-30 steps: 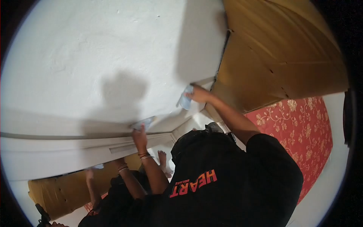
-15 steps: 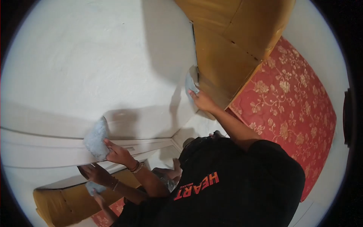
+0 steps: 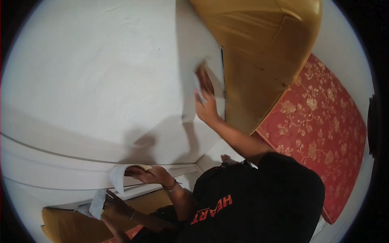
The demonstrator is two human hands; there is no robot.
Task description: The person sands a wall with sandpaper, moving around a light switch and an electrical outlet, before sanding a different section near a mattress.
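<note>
My left hand (image 3: 152, 175), with bracelets at its wrist, holds a pale grey-blue cloth (image 3: 118, 178) that curls around its fingertips. It is just in front of the white moulding at the lower left. My right hand (image 3: 206, 99) reaches up against the white wall (image 3: 121, 73), fingers stretched out and blurred, thumb apart. A second pale cloth (image 3: 198, 84) shows only as an edge under that hand; most of it is hidden. What looks like a mirror (image 3: 150, 199) at the lower left repeats the hands and cloths.
A yellow padded panel (image 3: 251, 77) with dark spots adjoins the wall on the right. Beside it is a red floral-patterned cushioned surface (image 3: 312, 117). My black shirt (image 3: 259, 198) fills the lower middle, and shadows of my arms fall on the wall.
My right hand has moved up and slightly left, from the yellow panel's edge onto the wall. My left hand has moved right and down, its cloth now curled. The view has shifted slightly.
</note>
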